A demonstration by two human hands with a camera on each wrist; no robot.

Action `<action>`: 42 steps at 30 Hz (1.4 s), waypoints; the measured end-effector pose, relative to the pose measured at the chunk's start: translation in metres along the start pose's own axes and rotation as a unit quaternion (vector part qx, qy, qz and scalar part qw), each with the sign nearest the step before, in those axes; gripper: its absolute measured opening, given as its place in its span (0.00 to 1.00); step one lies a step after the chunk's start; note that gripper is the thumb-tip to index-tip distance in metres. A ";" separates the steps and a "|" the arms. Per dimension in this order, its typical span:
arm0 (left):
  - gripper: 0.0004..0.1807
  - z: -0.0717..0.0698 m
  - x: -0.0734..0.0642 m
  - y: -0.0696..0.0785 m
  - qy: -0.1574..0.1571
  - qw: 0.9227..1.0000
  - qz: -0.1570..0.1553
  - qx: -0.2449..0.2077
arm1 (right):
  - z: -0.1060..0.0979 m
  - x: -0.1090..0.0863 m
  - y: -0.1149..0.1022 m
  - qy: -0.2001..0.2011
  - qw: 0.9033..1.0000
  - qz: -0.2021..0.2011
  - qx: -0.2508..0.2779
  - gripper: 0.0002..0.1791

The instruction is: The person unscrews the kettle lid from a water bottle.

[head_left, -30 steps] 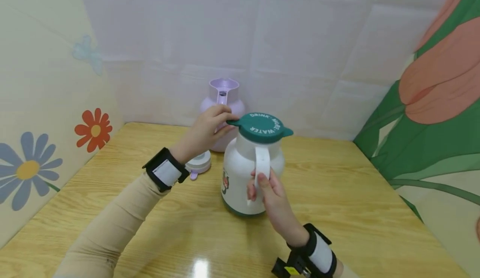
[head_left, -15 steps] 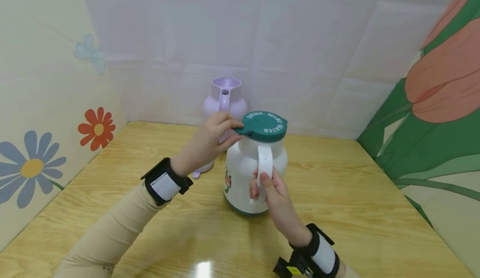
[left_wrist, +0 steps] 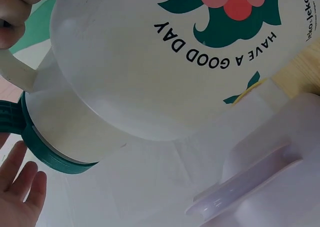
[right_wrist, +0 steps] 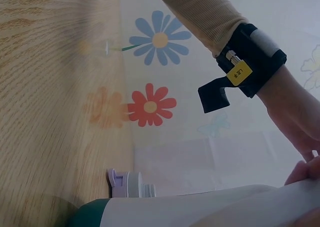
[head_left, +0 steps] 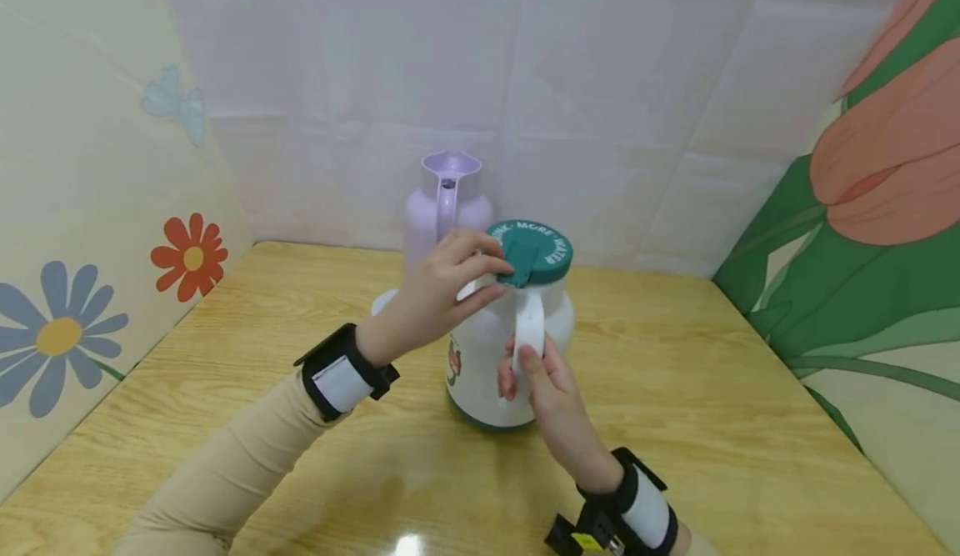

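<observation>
A white jug (head_left: pixel 491 348) with a green base stands upright on the wooden table. Its green lid (head_left: pixel 540 247), lettered around the top, sits on the neck. My left hand (head_left: pixel 450 277) pinches the lid's tab from the left. In the left wrist view, that hand's fingers (left_wrist: pixel 35 192) lie by the green tab (left_wrist: pixel 10 118). With my right hand (head_left: pixel 555 402) I grip the white handle (head_left: pixel 529 323), fingers curled round it. Red fruit and lettering show on the jug's body (left_wrist: pixel 150 87) in the left wrist view.
A lilac jug (head_left: pixel 457 193) without a lid stands behind, near the white backdrop. Its likely stopper (right_wrist: pixel 127 183), lilac and white, lies on the table, mostly hidden by my left hand in the head view. Patterned walls with flowers (head_left: pixel 189 257) border the table.
The green lid has turned, its tab swinging from the left side toward the handle. My left hand has moved right and nearer with it. The right hand keeps its grip.
</observation>
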State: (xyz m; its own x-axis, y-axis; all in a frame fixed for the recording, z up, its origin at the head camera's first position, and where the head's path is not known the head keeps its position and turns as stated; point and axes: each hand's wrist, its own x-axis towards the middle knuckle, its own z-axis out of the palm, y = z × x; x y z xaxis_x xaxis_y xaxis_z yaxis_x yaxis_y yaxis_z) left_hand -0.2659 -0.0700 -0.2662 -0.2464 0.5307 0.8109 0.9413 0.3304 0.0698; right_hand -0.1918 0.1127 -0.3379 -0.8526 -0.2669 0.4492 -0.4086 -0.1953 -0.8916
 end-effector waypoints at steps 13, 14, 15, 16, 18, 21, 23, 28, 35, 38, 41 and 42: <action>0.16 0.012 0.000 0.005 -0.045 0.999 -0.006 0.024 | 0.001 -0.001 -0.001 -0.006 1.000 0.003 -0.008 0.12; 0.16 0.012 0.000 0.005 -0.048 0.998 -0.007 0.028 | 0.001 -0.001 -0.001 -0.006 1.000 0.004 -0.009 0.13; 0.16 0.012 0.000 0.005 -0.050 0.998 -0.009 0.031 | 0.002 -0.001 -0.001 -0.006 1.000 0.005 -0.010 0.13; 0.16 0.012 0.000 0.006 -0.053 0.998 -0.012 0.031 | 0.002 -0.001 -0.002 -0.007 1.000 0.004 -0.010 0.13; 0.17 0.011 0.000 0.007 -0.062 0.998 -0.019 0.027 | 0.002 -0.001 -0.002 -0.008 1.000 0.002 -0.013 0.12; 0.21 0.010 -0.004 0.010 -0.077 0.996 -0.032 0.020 | 0.002 -0.001 -0.004 -0.006 1.000 0.004 -0.030 0.13; 0.25 0.010 -0.009 0.013 -0.078 0.996 -0.045 0.008 | 0.002 -0.001 -0.007 0.006 0.998 0.020 -0.059 0.15; 0.25 0.016 -0.029 0.027 0.012 0.996 -0.079 -0.036 | -0.007 0.003 -0.020 0.057 0.983 0.078 -0.154 0.18; 0.14 0.034 -0.054 0.050 0.040 0.965 -0.183 -0.182 | -0.038 0.035 -0.062 0.126 0.938 0.041 -0.322 0.24; 0.18 0.043 -0.055 0.059 -0.048 0.936 -0.259 -0.233 | -0.049 0.062 -0.089 0.087 0.897 0.059 -0.430 0.37; 0.18 0.052 -0.054 0.065 -0.096 0.919 -0.289 -0.249 | -0.049 0.089 -0.113 -0.017 0.845 0.106 -0.524 0.46; 0.18 0.055 -0.054 0.066 -0.100 0.919 -0.289 -0.247 | -0.046 0.096 -0.118 -0.048 0.828 0.114 -0.547 0.48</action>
State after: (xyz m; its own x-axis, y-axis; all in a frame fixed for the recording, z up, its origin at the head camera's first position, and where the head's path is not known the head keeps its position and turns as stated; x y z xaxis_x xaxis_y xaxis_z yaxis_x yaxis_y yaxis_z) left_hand -0.2034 -0.0338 -0.3373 -0.7291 0.5275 0.4360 0.6177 0.2329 0.7511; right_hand -0.2405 0.1534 -0.1921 -0.9399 -0.2638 0.2168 -0.3360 0.8278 -0.4493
